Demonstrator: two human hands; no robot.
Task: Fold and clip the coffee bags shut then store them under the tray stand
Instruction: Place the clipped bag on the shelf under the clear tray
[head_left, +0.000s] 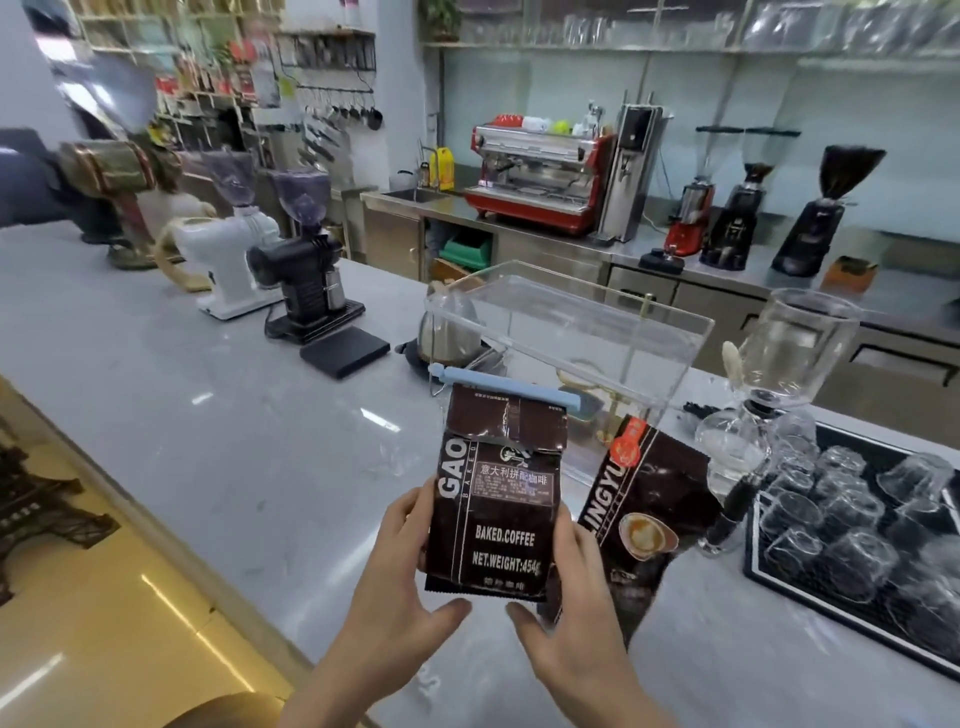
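Note:
A dark brown coffee bag (493, 499) marked BAKED.COFFEE stands upright above the grey counter (208, 415), its top folded over and closed by a light blue clip (506, 382). My left hand (400, 587) grips its lower left side, fingers behind and thumb near the bottom edge. My right hand (566, 618) grips the lower right side the same way. A second dark coffee bag (644, 514) with a cup picture lies tilted just right of it, partly hidden behind the first. The clear acrylic tray stand (571, 322) rises right behind both bags.
Two grinders, white (234, 260) and black (311, 280), stand on the counter at the left, with a black scale (345, 353) beside them. A kettle (449, 332) sits behind the stand. A siphon brewer (763, 395) and a black tray of upturned glasses (857, 530) are at the right.

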